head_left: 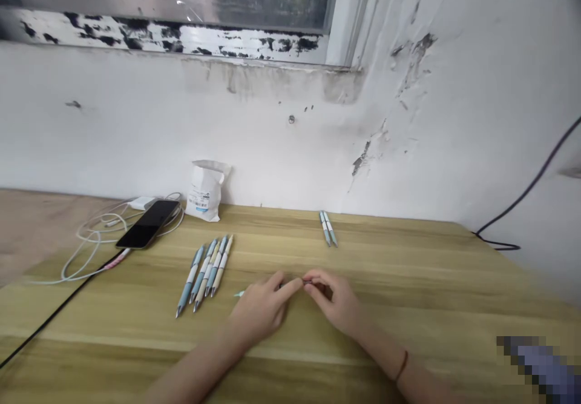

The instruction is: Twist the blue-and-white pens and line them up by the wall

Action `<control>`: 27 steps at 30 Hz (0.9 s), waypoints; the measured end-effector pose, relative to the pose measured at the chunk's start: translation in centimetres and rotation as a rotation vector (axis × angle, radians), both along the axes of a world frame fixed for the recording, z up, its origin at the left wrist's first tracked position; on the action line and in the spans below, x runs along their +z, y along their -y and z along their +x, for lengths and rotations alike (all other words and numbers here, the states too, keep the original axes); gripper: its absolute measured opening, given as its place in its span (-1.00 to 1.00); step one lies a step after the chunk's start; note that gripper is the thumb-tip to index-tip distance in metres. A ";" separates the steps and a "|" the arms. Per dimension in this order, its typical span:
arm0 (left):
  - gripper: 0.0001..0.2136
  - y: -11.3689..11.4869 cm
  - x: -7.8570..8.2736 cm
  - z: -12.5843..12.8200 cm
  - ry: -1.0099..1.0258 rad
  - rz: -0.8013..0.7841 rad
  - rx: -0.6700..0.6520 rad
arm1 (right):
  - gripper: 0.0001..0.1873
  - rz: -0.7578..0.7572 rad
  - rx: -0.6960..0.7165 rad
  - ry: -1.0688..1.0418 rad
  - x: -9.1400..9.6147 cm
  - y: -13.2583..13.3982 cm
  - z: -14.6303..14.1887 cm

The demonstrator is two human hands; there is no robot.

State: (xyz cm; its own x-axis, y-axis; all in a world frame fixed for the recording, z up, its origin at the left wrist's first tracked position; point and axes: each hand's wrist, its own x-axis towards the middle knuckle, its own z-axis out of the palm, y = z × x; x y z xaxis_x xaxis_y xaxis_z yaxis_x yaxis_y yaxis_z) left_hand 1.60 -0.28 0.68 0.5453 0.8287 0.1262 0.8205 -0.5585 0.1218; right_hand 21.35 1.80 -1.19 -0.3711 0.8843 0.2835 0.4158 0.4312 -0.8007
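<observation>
My left hand (262,307) and my right hand (333,300) meet fingertip to fingertip over the wooden table (408,283). The left hand is closed around a pale green pen (239,294), whose end pokes out to the left of the palm. The right hand pinches a small dark part (307,281) at the pen's other end. To the left lies a row of several blue and cream pens (205,274). Two more pens (327,228) lie side by side farther back, near the wall.
A black phone (147,223) rests on white cables (86,240) at the back left, beside a white charger (141,202). A small white bag (205,191) leans against the wall. A black cable (521,201) runs down the right wall.
</observation>
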 end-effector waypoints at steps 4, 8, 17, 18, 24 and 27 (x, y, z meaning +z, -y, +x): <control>-0.61 -0.1 0.0 -0.1 0.031 0.000 -0.017 | -0.77 -0.010 -0.003 0.009 0.0 0.0 0.0; -0.66 -0.1 0.1 -0.1 0.058 0.008 -0.027 | -0.77 -0.030 0.021 0.007 0.2 0.1 0.0; -0.62 -0.1 0.1 -0.1 0.075 -0.033 -0.004 | -0.82 0.024 -0.044 0.010 0.0 -0.2 0.2; -0.62 -0.1 0.1 -0.2 0.084 -0.035 0.001 | -0.82 0.036 -0.063 0.007 0.0 -0.3 0.3; -0.63 -0.1 0.1 -0.2 0.106 -0.025 0.004 | -0.80 0.097 -0.026 0.082 0.5 -0.3 0.2; -0.65 -0.2 -0.1 -0.2 0.112 -0.018 -0.003 | -0.80 0.104 -0.020 0.108 0.6 0.0 0.0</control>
